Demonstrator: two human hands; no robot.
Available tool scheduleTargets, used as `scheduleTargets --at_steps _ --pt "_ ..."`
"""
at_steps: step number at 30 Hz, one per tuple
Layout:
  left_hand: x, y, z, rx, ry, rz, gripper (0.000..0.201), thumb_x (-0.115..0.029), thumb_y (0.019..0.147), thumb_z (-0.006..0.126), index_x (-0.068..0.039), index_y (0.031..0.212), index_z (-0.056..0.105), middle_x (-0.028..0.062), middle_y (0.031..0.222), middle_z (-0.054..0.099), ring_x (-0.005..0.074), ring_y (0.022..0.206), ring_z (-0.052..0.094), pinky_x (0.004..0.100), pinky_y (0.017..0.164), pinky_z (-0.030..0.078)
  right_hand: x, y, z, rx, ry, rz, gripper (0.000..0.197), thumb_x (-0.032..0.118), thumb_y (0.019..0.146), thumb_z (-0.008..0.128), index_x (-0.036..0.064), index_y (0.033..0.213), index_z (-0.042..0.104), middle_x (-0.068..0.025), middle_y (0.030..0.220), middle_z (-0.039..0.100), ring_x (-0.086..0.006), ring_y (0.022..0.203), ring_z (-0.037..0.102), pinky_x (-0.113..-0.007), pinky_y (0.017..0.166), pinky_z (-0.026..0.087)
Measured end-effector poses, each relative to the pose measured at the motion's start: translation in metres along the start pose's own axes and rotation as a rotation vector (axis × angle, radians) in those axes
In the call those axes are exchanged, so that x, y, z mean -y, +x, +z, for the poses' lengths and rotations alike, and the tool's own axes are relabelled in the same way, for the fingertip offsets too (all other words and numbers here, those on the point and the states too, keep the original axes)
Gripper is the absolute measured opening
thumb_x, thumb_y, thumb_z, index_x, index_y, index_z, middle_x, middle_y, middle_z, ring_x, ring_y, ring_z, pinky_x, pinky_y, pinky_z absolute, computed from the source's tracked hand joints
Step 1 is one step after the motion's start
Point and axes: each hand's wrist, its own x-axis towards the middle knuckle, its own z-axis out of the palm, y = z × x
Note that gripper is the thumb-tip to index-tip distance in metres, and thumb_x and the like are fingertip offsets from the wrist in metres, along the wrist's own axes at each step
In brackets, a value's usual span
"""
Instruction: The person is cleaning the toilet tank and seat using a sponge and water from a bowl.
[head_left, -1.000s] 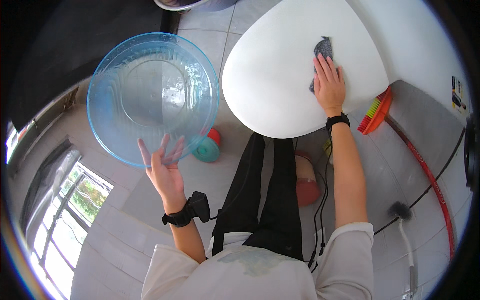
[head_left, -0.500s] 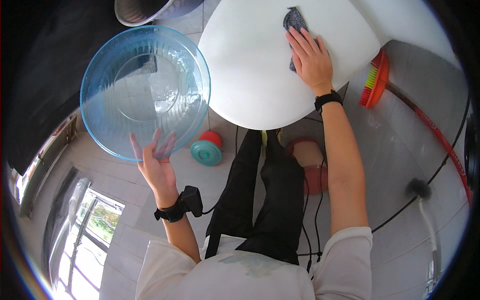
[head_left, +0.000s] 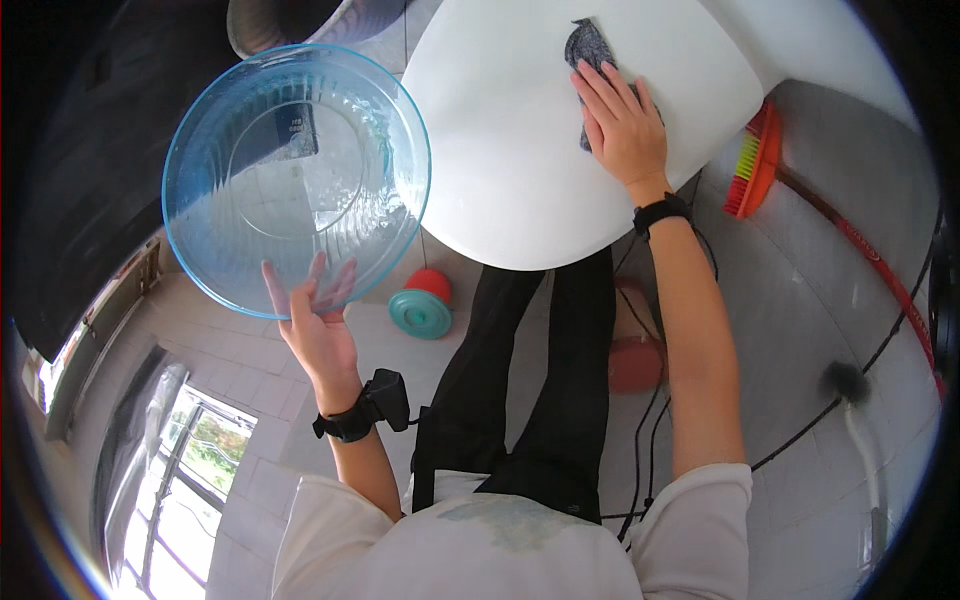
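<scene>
My left hand (head_left: pixel 322 350) grips the near rim of a clear blue plastic basin (head_left: pixel 255 190), thumb at the rim and fingers showing through the plastic. The basin hangs left of a white rounded lid (head_left: pixel 520 170), apparently a toilet lid, and overlaps its left edge in the view. Bright ripples inside look like water, though I cannot be sure. On the lid, my right hand (head_left: pixel 628 130) holds a dark grey cloth (head_left: pixel 588 42) down, its fingers laid out over it. The cloth's far end sticks out past the fingertips; part is hidden under the palm.
A red and teal plunger (head_left: pixel 422 306) stands on the tiled floor left of my legs. At the right are an orange brush head (head_left: pixel 757 160) on a red pole and a dark round brush (head_left: pixel 843 382). Black cables (head_left: pixel 640 470) hang beside my right leg. A grey bin (head_left: pixel 285 22) is behind the basin.
The bright ripples in the basin have shifted, and its right rim has moved slightly right. My right hand and the cloth have barely moved. My legs show farther apart below the lid.
</scene>
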Motion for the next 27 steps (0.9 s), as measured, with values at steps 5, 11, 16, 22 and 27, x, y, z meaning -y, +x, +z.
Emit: scheduleTargets --at_steps 5,11,16,22,27 --pt "0.008 0.014 0.012 -0.014 -0.054 0.048 0.073 -0.002 0.078 0.040 -0.010 0.139 0.000 0.0315 0.116 0.045 0.0453 0.091 0.056 0.0434 0.082 0.047 0.009 0.003 -0.004 0.029 0.028 0.016 0.034 0.019 0.081 0.053 0.0190 0.115 0.055 0.0063 0.122 0.051 -0.0153 0.111 0.048 -0.040 0.092 0.039" --pt "0.004 0.008 0.044 -0.064 -0.104 0.104 0.074 -0.003 0.078 0.040 -0.008 0.139 -0.002 0.0326 0.116 0.044 0.0446 0.091 0.056 0.0422 0.083 0.047 0.007 0.005 -0.008 0.090 0.046 0.008 0.034 0.019 0.082 0.052 0.0183 0.115 0.056 0.0064 0.122 0.051 -0.0166 0.112 0.048 -0.041 0.092 0.039" --pt "0.001 0.002 0.055 -0.132 -0.164 0.124 0.075 -0.003 0.078 0.040 -0.008 0.139 -0.003 0.0332 0.116 0.043 0.0450 0.091 0.056 0.0420 0.084 0.046 0.004 0.010 -0.009 0.126 0.107 -0.056 0.033 0.019 0.082 0.052 0.0187 0.115 0.056 0.0068 0.123 0.049 -0.0160 0.113 0.047 -0.040 0.092 0.039" --pt "-0.010 0.003 0.075 -0.170 -0.190 0.099 0.075 -0.003 0.078 0.040 -0.009 0.139 -0.004 0.0344 0.114 0.043 0.0465 0.096 0.054 0.0430 0.087 0.046 -0.015 0.014 -0.011 0.213 0.166 -0.190 0.036 0.019 0.080 0.054 0.0198 0.115 0.055 0.0077 0.125 0.048 -0.0149 0.113 0.045 -0.037 0.091 0.039" --pt "-0.021 0.013 0.082 -0.150 -0.180 0.135 0.074 -0.004 0.078 0.041 -0.008 0.139 -0.001 0.0348 0.116 0.043 0.0459 0.092 0.056 0.0441 0.084 0.046 -0.015 0.017 -0.013 0.253 0.139 -0.202 0.037 0.018 0.079 0.053 0.0208 0.116 0.055 0.0082 0.125 0.048 -0.0143 0.113 0.045 -0.037 0.092 0.039"
